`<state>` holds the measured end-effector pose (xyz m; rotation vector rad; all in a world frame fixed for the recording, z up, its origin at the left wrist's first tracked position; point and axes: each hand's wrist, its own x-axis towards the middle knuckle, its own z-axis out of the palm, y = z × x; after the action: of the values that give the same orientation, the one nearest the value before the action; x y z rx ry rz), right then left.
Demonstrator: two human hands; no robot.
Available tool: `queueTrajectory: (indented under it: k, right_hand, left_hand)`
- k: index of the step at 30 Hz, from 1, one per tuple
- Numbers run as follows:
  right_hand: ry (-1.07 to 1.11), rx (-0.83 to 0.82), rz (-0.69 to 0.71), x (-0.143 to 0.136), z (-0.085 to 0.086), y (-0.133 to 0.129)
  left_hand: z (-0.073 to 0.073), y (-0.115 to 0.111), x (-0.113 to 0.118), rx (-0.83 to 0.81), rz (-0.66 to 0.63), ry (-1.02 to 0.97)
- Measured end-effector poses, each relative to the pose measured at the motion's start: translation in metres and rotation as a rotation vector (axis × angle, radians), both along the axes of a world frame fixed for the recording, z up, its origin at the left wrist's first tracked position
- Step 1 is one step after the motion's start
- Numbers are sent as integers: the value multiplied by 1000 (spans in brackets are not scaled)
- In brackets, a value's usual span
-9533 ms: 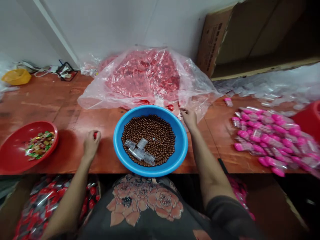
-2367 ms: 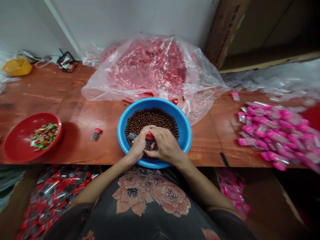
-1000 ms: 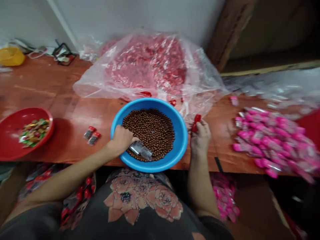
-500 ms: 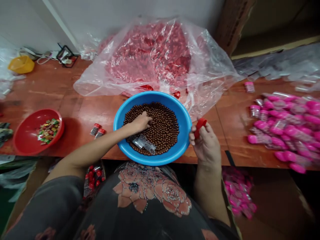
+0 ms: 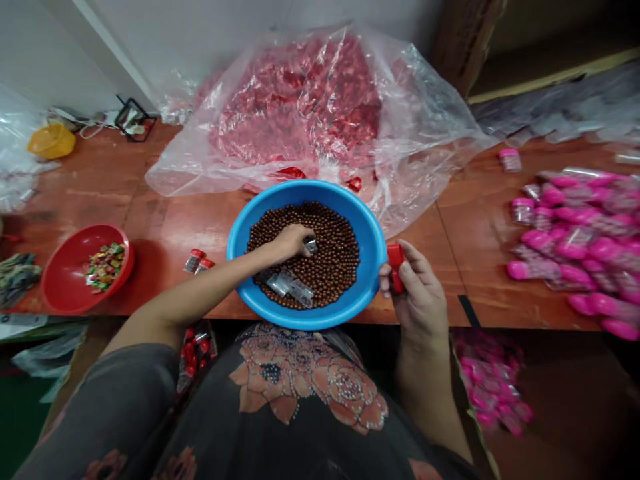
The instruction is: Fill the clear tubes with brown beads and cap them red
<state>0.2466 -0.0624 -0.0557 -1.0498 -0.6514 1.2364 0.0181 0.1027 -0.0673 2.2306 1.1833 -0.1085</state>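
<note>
Inside the blue basin (image 5: 371, 220) lies a heap of small shiny brown balls (image 5: 330, 267). My left hand (image 5: 291, 242) is over the heap, its fingers closed around a small clear container (image 5: 311, 245), partly hidden by the hand. Several more clear containers (image 5: 287, 287) rest on the balls at the near side of the basin. At the basin's right rim, my right hand (image 5: 417, 283) pinches a red plastic cap (image 5: 395, 255). A second red part shows just below it between the fingers; whether the two are joined I cannot tell.
Behind the basin lies a big clear plastic bag of red pieces (image 5: 300, 100). A red bowl (image 5: 55, 273) with wrapped sweets and two red-capped jars (image 5: 194, 260) stand left. Pink-capped containers (image 5: 585, 233) are piled right. Below the table edge is a box of red-capped jars (image 5: 197, 353).
My left hand, earlier reaching into the balls, now has a clear container in its fingers. My right hand has turned the red cap, staying by the rim. The view has shifted slightly.
</note>
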Motion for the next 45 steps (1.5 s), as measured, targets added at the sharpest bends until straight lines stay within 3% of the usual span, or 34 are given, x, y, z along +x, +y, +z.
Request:
queueTrajectory:
  k: [8,15,19,25,30,34,40,45]
  right_hand:
    - [15,42,-71,2,-3,-3]
    - [-41,27,-100,2,-6,1]
    - [-66,-3,-84,-3,-5,5]
    - [-100,-4,-39,-10,6,14]
    - [-134,16,25,-24,15,25]
    - [-163,49,80,-41,19,31]
    - [-225,64,133,-61,23,36]
    - [-391,82,184,-70,25,38]
  left_hand:
    - [-25,2,45,-311,238,-252]
    - [-27,-5,53,-553,269,-408]
    - [-13,-9,51,-811,357,-634]
    - [36,-29,31,-1004,344,-881]
    - [61,-53,2,-951,403,-937]
    - [65,-65,-14,-903,496,-999]
    - [69,-75,-30,-873,499,-1044]
    - [67,-86,-36,-739,545,-1050]
